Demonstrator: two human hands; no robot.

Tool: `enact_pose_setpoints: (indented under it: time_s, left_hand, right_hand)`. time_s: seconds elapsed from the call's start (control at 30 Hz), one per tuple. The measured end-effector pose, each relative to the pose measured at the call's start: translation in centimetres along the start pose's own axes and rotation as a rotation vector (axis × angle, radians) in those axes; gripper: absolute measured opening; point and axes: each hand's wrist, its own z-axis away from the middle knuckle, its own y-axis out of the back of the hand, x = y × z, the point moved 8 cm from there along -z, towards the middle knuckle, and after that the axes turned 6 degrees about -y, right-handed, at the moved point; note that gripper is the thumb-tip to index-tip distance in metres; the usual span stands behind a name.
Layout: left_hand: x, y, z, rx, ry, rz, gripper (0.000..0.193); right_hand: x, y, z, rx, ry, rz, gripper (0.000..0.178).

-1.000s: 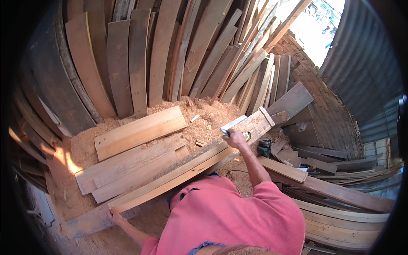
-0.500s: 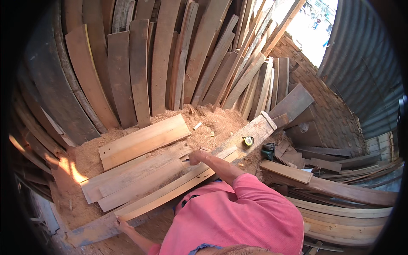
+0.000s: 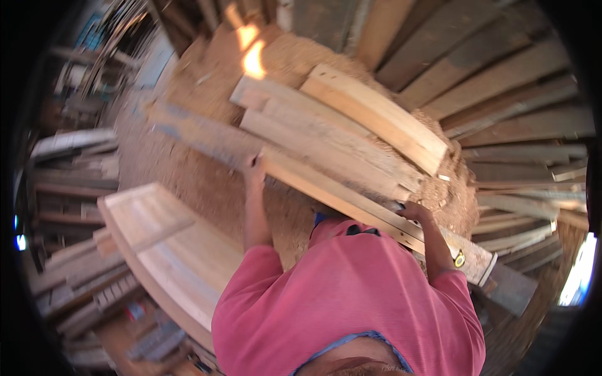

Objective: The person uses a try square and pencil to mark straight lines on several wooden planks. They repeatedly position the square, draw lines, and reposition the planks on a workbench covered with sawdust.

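A narrow pale wooden board [image 3: 332, 189] lies along a long, worn bench plank [image 3: 207, 135]. My left hand [image 3: 255, 165] is closed on the board's left end. Near the board's other end my right hand [image 3: 414, 213] is closed, with a small dark thing at its fingertips, too blurred to name. A yellow and black tape measure [image 3: 459, 258] rests on the bench plank just beyond my right forearm. On the far side of the bench lie several flat boards [image 3: 313, 135] and a thicker, lighter pair of boards [image 3: 376, 116].
Sawdust [image 3: 288, 53] covers the ground beyond the bench. Upright planks [image 3: 483, 75] lean at the far right. A large panelled wooden piece [image 3: 163, 241] lies at my left, beside stacked timber [image 3: 75, 207].
My view has swung to the left, bringing the panelled piece into sight. My left hand still grips the board's end, and my right hand stays closed beside the board.
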Motion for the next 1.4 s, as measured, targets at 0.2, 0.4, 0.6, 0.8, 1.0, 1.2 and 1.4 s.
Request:
enact_pose_setpoints:
  time_s: [0.2, 0.4, 0.6, 0.8, 1.0, 1.2, 1.4]
  left_hand:
    - [0.2, -0.5, 0.0, 0.017, 0.042, 0.05, 0.02]
    - [-1.0, -0.3, -0.4, 0.001, -0.018, 0.094, 0.019]
    - [-1.7, -0.3, -0.7, 0.021, 0.048, 0.093, 0.016]
    - [-0.6, -0.8, 0.1, 0.075, 0.015, 0.249, 0.017]
    - [-0.1, -0.4, 1.7, 0.1, 0.055, 0.376, 0.036]
    - [0.2, -0.1, 3.0, 0.055, 0.073, 0.199, 0.055]
    - [0.5, -0.3, 3.2, -0.071, -0.024, 0.268, 0.058]
  right_hand:
    - [-2.2, 1.0, 1.8, 0.03, 0.063, 0.028, 0.059]
    - [-1.7, 0.4, 2.5, -0.011, -0.019, -0.061, 0.059]
    - [-2.4, 0.4, 2.0, -0.037, 0.084, -0.006, 0.057]
    - [-3.6, 1.8, 1.0, 0.084, 0.034, 0.132, 0.053]
    - [-8.2, 8.9, 3.9, 0.407, -0.006, 0.108, 0.046]
    - [-15.5, 16.2, 10.2, 0.524, 0.022, 0.068, 0.04]
    - [-23.3, 20.3, 13.3, 0.779, 0.261, -0.184, 0.036]
